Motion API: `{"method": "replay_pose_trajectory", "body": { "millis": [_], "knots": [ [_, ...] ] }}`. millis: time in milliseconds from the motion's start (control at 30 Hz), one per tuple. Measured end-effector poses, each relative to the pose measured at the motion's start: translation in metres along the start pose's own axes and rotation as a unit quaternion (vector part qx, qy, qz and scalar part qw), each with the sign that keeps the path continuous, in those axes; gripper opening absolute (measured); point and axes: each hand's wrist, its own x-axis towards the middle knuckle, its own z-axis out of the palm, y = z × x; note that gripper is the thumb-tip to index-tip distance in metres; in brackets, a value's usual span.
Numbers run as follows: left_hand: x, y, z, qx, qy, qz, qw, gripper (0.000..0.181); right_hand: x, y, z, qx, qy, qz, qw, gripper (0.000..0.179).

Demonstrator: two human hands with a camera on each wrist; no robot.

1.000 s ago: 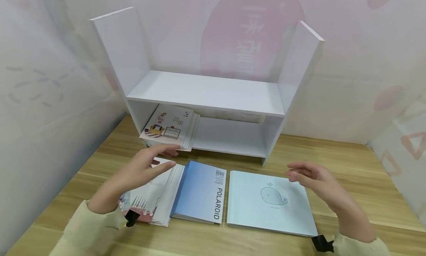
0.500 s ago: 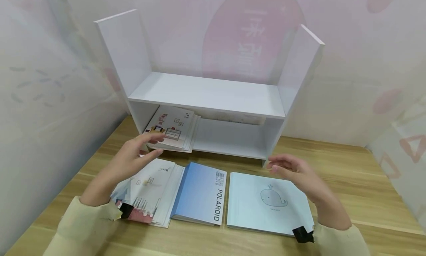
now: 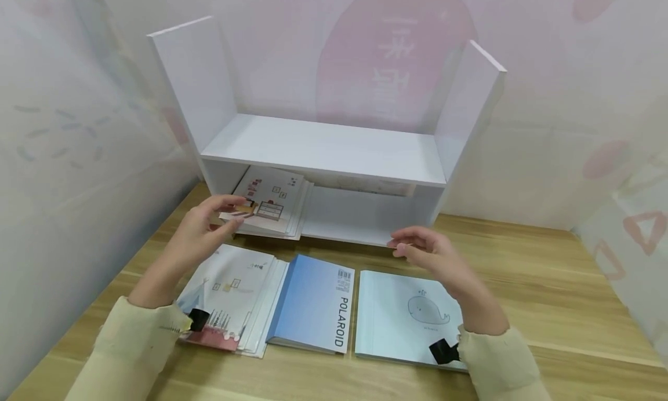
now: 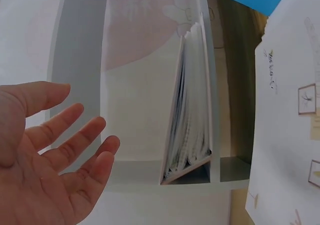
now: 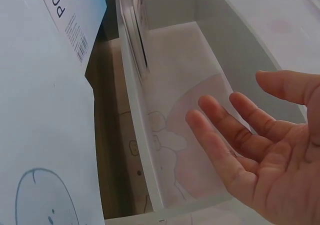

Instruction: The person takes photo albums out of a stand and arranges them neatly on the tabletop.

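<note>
My left hand (image 3: pixel 200 227) hovers with spread, relaxed fingers at the front left of the lower shelf, nearest a ring-bound picture album (image 3: pixel 271 195) that lies there. In the left wrist view this album (image 4: pixel 187 115) fans slightly apart, and the hand (image 4: pixel 60 150) holds nothing. My right hand (image 3: pixel 435 262), likewise bare, is in the air above the pale blue whale-drawing album (image 3: pixel 388 317), by the shelf's front edge. Between the hands on the table lies a blue POLAROID album (image 3: pixel 313 302). Left of it rests a white illustrated album (image 3: pixel 235 291), partly behind my left wrist.
A white two-tier shelf (image 3: pixel 323 149) with tall side panels stands at the back of the wooden table (image 3: pixel 563 285). Patterned walls close in the left, rear and right. Black wrist cameras (image 3: pixel 443 352) stick out from both cuffs.
My right hand has moved left and forward, from beyond the whale album's right side to near the shelf. My left hand has shifted left and forward to the album on the lower shelf.
</note>
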Motion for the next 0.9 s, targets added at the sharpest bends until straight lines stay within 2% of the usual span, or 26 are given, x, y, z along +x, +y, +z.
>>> {"method": "replay_pose_trajectory", "body": {
  "millis": [167, 400, 500, 900],
  "knots": [
    [-0.002, -0.006, 0.000, 0.001, 0.013, -0.036, 0.9993, 0.040, 0.014, -0.001, 0.009, 0.003, 0.027, 0.013, 0.9996, 0.036],
    [-0.002, -0.013, 0.001, -0.003, 0.016, -0.083, 0.9964, 0.043, 0.033, 0.002, 0.020, 0.035, 0.053, 0.041, 0.9972, 0.036],
    [-0.002, -0.016, 0.002, -0.001, 0.014, -0.101, 0.9948, 0.043, 0.039, 0.004, 0.024, 0.042, 0.049, 0.045, 0.9969, 0.037],
    [0.001, -0.027, 0.004, -0.005, 0.015, -0.140, 0.9900, 0.046, 0.070, -0.004, 0.051, 0.063, 0.028, 0.056, 0.9961, 0.032]
  ]
}}
